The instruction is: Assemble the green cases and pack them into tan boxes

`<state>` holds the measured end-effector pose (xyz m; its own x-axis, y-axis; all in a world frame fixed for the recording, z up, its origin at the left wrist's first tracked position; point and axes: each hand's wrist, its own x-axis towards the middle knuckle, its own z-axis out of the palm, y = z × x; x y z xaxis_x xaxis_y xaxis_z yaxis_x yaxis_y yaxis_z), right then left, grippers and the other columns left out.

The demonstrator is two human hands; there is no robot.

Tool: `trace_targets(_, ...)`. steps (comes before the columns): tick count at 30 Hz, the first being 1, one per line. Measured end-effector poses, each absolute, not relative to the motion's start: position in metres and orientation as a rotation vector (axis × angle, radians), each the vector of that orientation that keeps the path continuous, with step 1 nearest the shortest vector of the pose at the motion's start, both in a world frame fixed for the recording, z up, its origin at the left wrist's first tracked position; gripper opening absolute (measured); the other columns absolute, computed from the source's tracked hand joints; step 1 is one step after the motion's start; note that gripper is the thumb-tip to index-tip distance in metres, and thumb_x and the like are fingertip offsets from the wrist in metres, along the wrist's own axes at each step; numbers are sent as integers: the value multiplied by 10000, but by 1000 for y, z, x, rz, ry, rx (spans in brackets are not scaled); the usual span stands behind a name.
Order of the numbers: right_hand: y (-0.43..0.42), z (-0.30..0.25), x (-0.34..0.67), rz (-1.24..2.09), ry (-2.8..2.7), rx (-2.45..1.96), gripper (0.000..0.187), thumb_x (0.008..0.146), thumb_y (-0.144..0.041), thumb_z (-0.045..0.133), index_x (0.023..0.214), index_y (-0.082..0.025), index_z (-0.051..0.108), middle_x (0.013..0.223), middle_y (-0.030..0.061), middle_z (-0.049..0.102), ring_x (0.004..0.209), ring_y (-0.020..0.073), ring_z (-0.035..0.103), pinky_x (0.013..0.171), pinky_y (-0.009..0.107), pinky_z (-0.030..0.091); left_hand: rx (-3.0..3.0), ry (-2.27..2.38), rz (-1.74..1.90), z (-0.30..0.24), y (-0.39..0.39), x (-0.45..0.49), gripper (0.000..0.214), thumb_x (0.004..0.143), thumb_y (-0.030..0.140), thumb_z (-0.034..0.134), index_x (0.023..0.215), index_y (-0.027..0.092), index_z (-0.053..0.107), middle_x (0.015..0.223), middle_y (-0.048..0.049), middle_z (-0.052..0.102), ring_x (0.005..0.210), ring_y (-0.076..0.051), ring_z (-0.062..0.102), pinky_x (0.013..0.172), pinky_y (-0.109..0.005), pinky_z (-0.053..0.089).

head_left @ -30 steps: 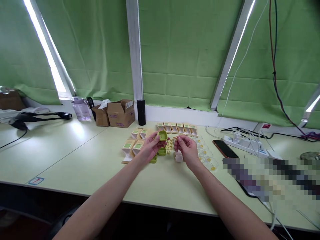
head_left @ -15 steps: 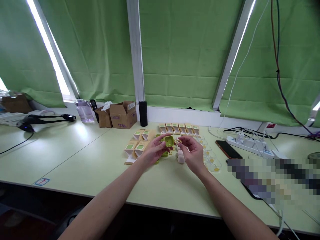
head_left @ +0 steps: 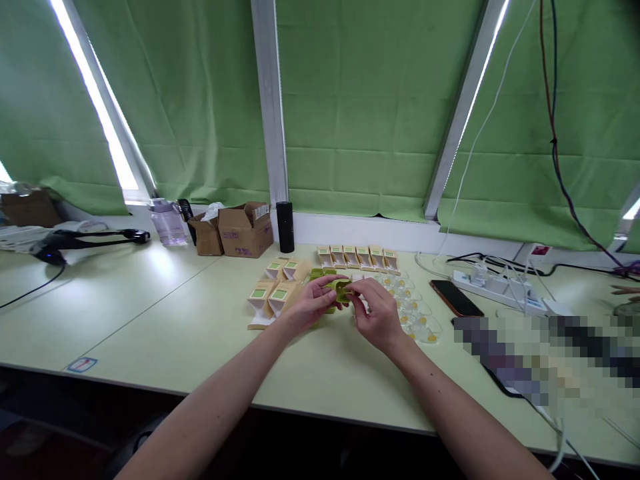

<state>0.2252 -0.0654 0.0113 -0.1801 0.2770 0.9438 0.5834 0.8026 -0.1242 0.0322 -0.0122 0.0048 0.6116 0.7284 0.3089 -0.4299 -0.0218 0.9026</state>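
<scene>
Left hand: fingers curled shut around one small green case, held just above the bench, in front of the packed goods. Right hand: thumb and forefinger pinched closed on the right edge of the same case, the other fingers loosely folded. I cannot tell whether anything smaller sits between those fingertips. The two hands meet at the case.

Count on the bench:
- Tan cartons with green labels, back row: six, as far as I can make out, standing side by side.
- Like cartons lying to my left: four, in two pairs.
- Loose green pieces behind my left hand: at least two, partly hidden.
- Clear trays with yellow spots, just right of my right hand: several, overlapping, so I cannot give an exact count.
- Dark phone: one, lying flat beyond the trays.
- White power strip: one, with plugs in it.
- Brown boxes at the window sill: two, both open.
- Black cylinder: one, upright beside them.
- Clear bottle: one, left of the boxes.
</scene>
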Motion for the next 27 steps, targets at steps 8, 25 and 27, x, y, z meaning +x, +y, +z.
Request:
trace_targets(8, -65, 10, 226, -495, -1779, -691, 265, 1004, -71, 564, 1155, -235, 709, 974, 92, 753, 877, 242, 694, 755, 393, 579, 1315, 325, 952, 6, -15, 32, 633, 821, 442, 928, 1360, 185, 716, 998, -109, 782, 834, -188, 720, 850, -340, 538)
trace_targets(25, -64, 12, 227, -725, -1788, -783, 152, 1031, -134, 587, 969, -194, 713, 773, 48, 633, 748, 215, 546, 684, 372, 381, 1380, 382, 923, 2, -11, 34, 733, 767, 501, 956, 1366, 180, 680, 860, -38, 732, 809, -181, 705, 904, -371, 536)
trace_targets(27, -64, 13, 227, -738, -1799, -789, 174, 1030, -122, 571, 950, -196, 707, 747, 40, 621, 730, 213, 521, 682, 373, 363, 1386, 398, 921, 2, -11, 34, 738, 761, 510, 958, 1361, 181, 681, 843, -31, 724, 801, -180, 703, 895, -365, 539)
